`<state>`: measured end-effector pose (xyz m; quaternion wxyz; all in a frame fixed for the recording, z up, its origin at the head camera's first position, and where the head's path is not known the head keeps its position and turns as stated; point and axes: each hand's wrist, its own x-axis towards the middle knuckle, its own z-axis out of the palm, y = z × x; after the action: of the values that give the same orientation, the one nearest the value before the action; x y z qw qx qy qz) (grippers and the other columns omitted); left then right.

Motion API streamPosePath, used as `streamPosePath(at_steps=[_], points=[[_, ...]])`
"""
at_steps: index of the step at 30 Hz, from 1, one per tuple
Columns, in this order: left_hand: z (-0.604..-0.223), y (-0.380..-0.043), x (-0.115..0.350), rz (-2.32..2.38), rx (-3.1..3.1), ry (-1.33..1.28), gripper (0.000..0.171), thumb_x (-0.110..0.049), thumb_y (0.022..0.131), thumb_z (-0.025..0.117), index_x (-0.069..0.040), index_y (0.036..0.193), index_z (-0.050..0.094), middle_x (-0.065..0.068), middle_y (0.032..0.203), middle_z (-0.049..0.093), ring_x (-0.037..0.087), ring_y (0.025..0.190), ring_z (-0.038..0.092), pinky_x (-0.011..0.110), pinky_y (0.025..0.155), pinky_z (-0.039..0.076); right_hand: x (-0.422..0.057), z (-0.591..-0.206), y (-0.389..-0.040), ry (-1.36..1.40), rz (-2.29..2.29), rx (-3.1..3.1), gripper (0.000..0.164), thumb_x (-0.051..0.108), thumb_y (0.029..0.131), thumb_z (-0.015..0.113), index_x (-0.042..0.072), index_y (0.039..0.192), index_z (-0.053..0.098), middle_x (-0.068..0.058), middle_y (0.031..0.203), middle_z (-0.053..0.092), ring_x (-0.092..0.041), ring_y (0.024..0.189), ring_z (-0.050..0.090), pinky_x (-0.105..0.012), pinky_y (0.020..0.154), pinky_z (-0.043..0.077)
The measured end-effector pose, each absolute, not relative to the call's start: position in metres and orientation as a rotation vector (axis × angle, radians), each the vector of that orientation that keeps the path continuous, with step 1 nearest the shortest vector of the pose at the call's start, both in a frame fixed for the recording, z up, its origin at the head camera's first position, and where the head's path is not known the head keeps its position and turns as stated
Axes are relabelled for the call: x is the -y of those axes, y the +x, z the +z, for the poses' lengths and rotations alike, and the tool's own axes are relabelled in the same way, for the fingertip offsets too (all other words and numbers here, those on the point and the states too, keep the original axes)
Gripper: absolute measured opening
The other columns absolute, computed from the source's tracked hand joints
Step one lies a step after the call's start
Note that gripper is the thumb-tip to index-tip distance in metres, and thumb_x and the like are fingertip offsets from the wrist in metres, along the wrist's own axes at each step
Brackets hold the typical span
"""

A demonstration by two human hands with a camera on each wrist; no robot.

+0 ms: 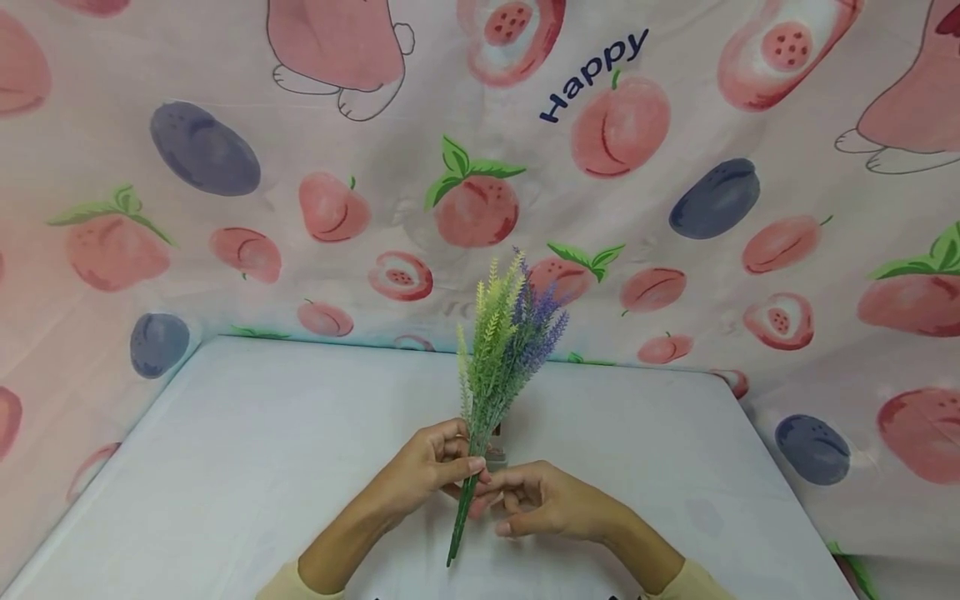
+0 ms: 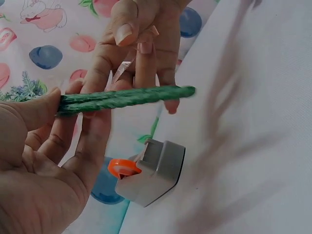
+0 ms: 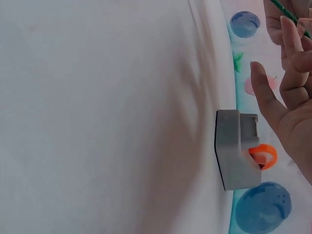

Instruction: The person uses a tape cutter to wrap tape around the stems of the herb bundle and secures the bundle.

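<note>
A bunch of artificial lavender (image 1: pixel 495 350), with yellow-green and purple flower spikes, stands tilted above the table. My left hand (image 1: pixel 435 462) pinches its green stems (image 2: pixel 126 99) between thumb and fingers, the stem ends pointing down. Close by on the right is my right hand (image 1: pixel 551 500), its fingers reaching to the stems and its thumb held apart. A small clear strip that looks like tape (image 2: pixel 122 72) shows at the right fingers beside the stems. Behind the hands a grey tape dispenser (image 3: pixel 239 151) with an orange core (image 3: pixel 265 156) sits on the table, mostly hidden in the head view.
The white-covered table (image 1: pixel 300 417) spreads around both hands. A fruit-printed cloth (image 1: pixel 337 150) hangs behind it and along its sides. Shadows of the flowers fall on the tabletop.
</note>
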<state>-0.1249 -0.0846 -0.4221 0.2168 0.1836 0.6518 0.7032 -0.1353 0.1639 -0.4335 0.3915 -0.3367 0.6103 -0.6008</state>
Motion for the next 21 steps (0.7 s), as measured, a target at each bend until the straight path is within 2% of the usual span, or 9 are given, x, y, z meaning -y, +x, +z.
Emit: streamPosePath(at_steps=[2, 4, 7, 9, 12, 15, 21], points=[[-0.4220, -0.1248, 0.0849, 1.947, -1.804, 0.506, 0.021, -0.015, 0.100, 0.066, 0.000, 0.098, 0.051, 0.014, 0.092, 0.071, 0.026, 0.092, 0.074, 0.043, 0.077, 0.062, -0.1651, -0.4335, -0.1358, -0.855, -1.525, -1.526, 0.046, 0.003, 0.100, 0.062, 0.004, 0.145, 0.055, -0.030, 0.131, 0.062, -0.013, 0.092, 0.065, -0.021, 0.076, 0.051], [-0.4223, -0.1248, 0.0853, 1.946, -1.805, 0.504, 0.021, -0.014, 0.099, 0.067, 0.000, 0.097, 0.051, 0.014, 0.091, 0.071, 0.026, 0.093, 0.074, 0.043, 0.079, 0.062, -0.1663, -0.4343, -0.1365, -0.856, -1.519, -1.517, 0.047, 0.003, 0.100, 0.061, 0.005, 0.146, 0.054, -0.029, 0.130, 0.063, -0.015, 0.096, 0.066, -0.021, 0.073, 0.051], [-0.4229, -0.1252, 0.0856, 1.951, -1.793, 0.495, 0.021, -0.014, 0.099, 0.067, -0.001, 0.097, 0.050, 0.013, 0.089, 0.071, 0.026, 0.094, 0.074, 0.042, 0.082, 0.061, -0.1679, -0.4360, -0.1377, -0.864, -1.509, -1.514, 0.046, 0.003, 0.101, 0.060, 0.004, 0.147, 0.053, -0.028, 0.128, 0.064, -0.012, 0.089, 0.064, -0.023, 0.073, 0.052], [-0.4232, -0.1256, 0.0855, 1.955, -1.778, 0.481, 0.022, -0.013, 0.099, 0.068, -0.001, 0.096, 0.049, 0.011, 0.086, 0.070, 0.026, 0.095, 0.074, 0.042, 0.083, 0.061, -0.1687, -0.4377, -0.1386, -0.871, -1.502, -1.522, 0.045, 0.003, 0.101, 0.059, 0.004, 0.146, 0.053, -0.029, 0.126, 0.065, -0.007, 0.078, 0.057, -0.026, 0.073, 0.052], [-0.4228, -0.1259, 0.0851, 1.956, -1.765, 0.454, 0.023, -0.013, 0.098, 0.068, -0.001, 0.094, 0.048, 0.009, 0.084, 0.069, 0.027, 0.096, 0.074, 0.042, 0.082, 0.061, -0.1692, -0.4382, -0.1390, -0.871, -1.496, -1.523, 0.044, 0.004, 0.102, 0.059, 0.004, 0.145, 0.054, -0.029, 0.125, 0.065, -0.007, 0.079, 0.059, -0.028, 0.073, 0.052], [-0.4222, -0.1258, 0.0854, 1.957, -1.767, 0.423, 0.023, -0.012, 0.098, 0.068, -0.001, 0.095, 0.049, 0.009, 0.083, 0.068, 0.028, 0.096, 0.074, 0.040, 0.080, 0.061, -0.1692, -0.4372, -0.1383, -0.851, -1.484, -1.535, 0.044, 0.006, 0.101, 0.061, 0.005, 0.145, 0.055, -0.025, 0.121, 0.069, -0.007, 0.080, 0.059, -0.027, 0.071, 0.052], [-0.4226, -0.1270, 0.0873, 1.945, -1.812, 0.397, 0.021, -0.011, 0.097, 0.069, 0.000, 0.098, 0.052, 0.006, 0.075, 0.064, 0.027, 0.097, 0.074, 0.029, 0.067, 0.055, -0.1691, -0.4362, -0.1374, -0.864, -1.478, -1.598, 0.044, 0.008, 0.099, 0.065, 0.005, 0.143, 0.058, -0.014, 0.110, 0.075, -0.012, 0.086, 0.065, -0.027, 0.068, 0.051]])
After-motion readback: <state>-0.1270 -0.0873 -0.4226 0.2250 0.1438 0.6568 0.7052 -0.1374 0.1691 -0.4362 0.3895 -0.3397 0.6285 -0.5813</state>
